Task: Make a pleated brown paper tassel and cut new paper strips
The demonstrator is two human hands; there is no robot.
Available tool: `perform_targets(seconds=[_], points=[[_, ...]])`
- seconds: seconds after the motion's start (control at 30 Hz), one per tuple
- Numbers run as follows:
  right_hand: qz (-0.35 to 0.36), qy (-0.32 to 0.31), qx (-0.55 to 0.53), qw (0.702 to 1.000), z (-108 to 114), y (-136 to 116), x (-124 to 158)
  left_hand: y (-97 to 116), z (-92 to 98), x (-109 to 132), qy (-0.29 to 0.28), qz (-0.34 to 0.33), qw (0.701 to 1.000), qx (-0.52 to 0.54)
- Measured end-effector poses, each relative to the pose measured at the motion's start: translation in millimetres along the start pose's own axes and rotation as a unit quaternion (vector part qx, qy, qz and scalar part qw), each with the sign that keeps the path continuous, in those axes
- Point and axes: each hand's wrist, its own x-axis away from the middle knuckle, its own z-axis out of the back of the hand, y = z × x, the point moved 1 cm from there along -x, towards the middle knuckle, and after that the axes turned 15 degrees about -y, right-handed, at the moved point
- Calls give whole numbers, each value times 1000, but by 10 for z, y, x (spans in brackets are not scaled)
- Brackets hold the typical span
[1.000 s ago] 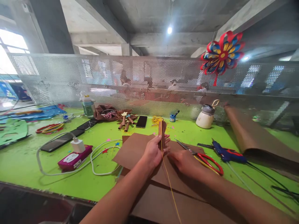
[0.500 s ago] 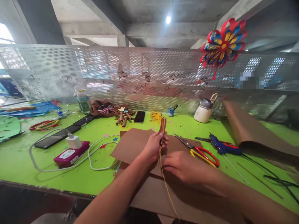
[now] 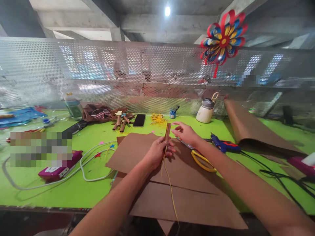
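My left hand (image 3: 157, 151) grips a narrow bundle of brown paper (image 3: 168, 130), upright above the brown sheets. A thin yellow string (image 3: 170, 185) runs down from this grip across the sheets to the front edge. Just right of the bundle's top is my right hand (image 3: 185, 133), its fingertips apart with no object visible between them. Under both hands lie several large brown paper sheets (image 3: 137, 150). Scissors with yellow and red handles (image 3: 203, 162) rest beneath my right forearm, which partly hides them.
To the right lie a blue glue gun (image 3: 225, 144) with black cable and a big curled brown sheet (image 3: 258, 134). Behind are a white flask (image 3: 205, 111), a blue jar (image 3: 173, 113), yellow string (image 3: 157, 119), a phone (image 3: 139, 120) and small paper rolls (image 3: 119, 123). A purple power strip (image 3: 60, 167) stands left.
My right hand has risen from low beside the left wrist to the top of the paper bundle. My left hand keeps its hold. The whole view has shifted slightly.
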Motion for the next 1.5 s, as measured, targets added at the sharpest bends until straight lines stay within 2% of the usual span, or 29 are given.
perform_targets(seconds=[0.13, 0.27, 0.37, 0.57, 0.77, 1.0, 1.13, 1.3, 1.4, 1.5], points=[[-8, -27, -97, 995, -269, -80, -91, -3, -15, 7, -20, -7, 1000, 0], [6, 38, -76, 996, -424, -108, -50, -11, -5, -7, -26, -25, 999, 34], [14, 53, -92, 994, -475, -103, 1, -20, 5, -22, -22, -23, 999, 42], [29, 29, -126, 991, -555, -91, 94, -2, -26, -8, -20, -19, 999, 42], [50, 8, -202, 978, -599, -87, 222, -14, -27, -6, -11, 12, 991, 130], [35, 28, -153, 987, -684, -40, 296, -133, 53, -48, 65, 38, 993, 94], [52, 14, -161, 985, -755, -158, 389, -121, 74, -73, 38, 6, 993, 112], [73, 22, -79, 994, -821, -319, 543, -90, 63, -82, 35, -20, 988, 149], [74, 34, -49, 995, -819, -328, 608, -50, 47, -54, 30, -35, 987, 153], [79, 40, -60, 994, -715, -261, 610, 29, 49, -11, 19, -35, 989, 146]])
